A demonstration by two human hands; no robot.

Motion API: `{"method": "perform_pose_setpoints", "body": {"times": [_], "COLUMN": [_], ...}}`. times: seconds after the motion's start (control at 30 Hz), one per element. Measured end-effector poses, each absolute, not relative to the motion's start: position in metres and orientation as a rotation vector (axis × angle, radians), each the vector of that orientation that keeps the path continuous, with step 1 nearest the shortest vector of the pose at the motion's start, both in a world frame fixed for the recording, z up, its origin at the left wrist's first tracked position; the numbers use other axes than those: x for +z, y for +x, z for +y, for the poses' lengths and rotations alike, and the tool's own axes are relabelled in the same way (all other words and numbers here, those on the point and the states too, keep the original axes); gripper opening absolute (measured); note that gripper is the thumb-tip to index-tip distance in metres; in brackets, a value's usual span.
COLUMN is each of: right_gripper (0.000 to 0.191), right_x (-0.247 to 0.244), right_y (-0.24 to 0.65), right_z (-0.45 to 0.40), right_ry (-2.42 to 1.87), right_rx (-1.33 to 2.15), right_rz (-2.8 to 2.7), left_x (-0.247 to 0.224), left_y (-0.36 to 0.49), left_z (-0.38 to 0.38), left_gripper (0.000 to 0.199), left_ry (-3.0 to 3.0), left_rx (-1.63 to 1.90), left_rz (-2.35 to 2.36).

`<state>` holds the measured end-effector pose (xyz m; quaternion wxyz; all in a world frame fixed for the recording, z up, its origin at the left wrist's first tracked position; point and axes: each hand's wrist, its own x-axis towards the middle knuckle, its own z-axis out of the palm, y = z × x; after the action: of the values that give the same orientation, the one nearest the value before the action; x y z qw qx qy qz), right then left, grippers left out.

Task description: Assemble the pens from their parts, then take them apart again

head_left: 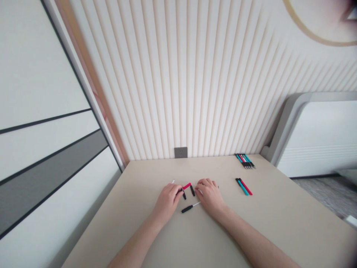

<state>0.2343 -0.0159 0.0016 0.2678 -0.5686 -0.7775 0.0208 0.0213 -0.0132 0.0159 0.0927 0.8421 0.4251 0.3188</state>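
Note:
My left hand (168, 197) is closed on a red pen barrel (186, 186), which sticks out to the right of its fingertips. Just below those fingertips is a small black piece (184, 195). A black grip piece (192, 190) stands between the two hands. My right hand (208, 193) rests low over the table with its fingers bent; what lies under them is mostly hidden. Nearer the front, a black grip with a thin white refill (187, 209) lies with its refill end by my right hand. A white tip (173, 181) shows behind my left hand.
On the beige table (156, 169), a blue-green barrel (242, 187) and a red barrel (246, 187) lie to the right. Several assembled pens (244, 160) form a row at the back right. A dark socket (181, 152) is on the ribbed wall behind.

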Motion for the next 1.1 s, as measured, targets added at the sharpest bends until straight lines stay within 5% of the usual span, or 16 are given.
{"method": "perform_pose_setpoints", "body": {"times": [0.4,1.1], "right_gripper": [0.032,0.014], "right_x": [0.009,0.012], "right_y": [0.228,0.223], "right_z": [-0.022,-0.028], "right_ry": [-1.137,-1.073], "right_rx": [0.505,0.572], "right_rz": [-1.768,-1.658], "left_x": [0.015,0.018], "left_y": [0.022,0.022], "left_z": [-0.013,-0.016], "left_gripper": [0.013,0.014], "left_ry": [2.479,2.505], "left_rx": [0.948,0.854], "left_rz": [1.228,1.153]}}
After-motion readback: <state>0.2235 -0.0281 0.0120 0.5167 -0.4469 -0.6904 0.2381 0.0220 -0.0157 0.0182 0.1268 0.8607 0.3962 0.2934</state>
